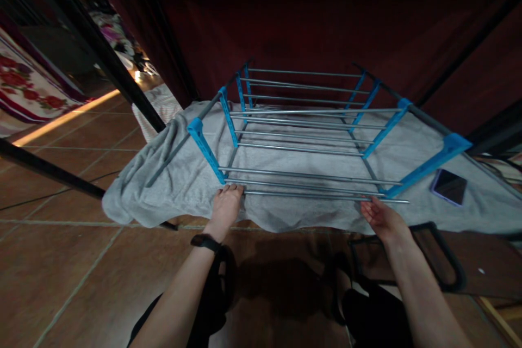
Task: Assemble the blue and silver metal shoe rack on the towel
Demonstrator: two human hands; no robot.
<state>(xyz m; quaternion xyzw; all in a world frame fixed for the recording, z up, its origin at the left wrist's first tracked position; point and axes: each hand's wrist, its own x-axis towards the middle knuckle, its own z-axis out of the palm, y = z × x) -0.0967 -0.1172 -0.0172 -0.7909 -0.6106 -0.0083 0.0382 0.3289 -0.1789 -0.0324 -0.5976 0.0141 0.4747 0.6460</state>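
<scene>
A loose thin metal rod (302, 194) lies crosswise in front of a rack frame with blue plastic brackets (209, 155) and several grey crossbars. My left hand (227, 205), with a black band on the wrist, has its fingers curled at the rod's left end, beside the front left bracket's foot. Near the rod's other end, my right hand (379, 218) pinches it from below, and the tip sticks out past the fingers. The front right bracket (428, 171) leans outward just above that hand. Both hands are at the front edge of a grey blanket (318, 212) under the rack.
A phone (449, 187) lies on the blanket to the right of the rack. Dark metal posts (98, 54) stand at the left, with a dark red curtain (277, 22) behind. Below the right hand is a black-framed item (444, 261) on the tiled floor (53, 261).
</scene>
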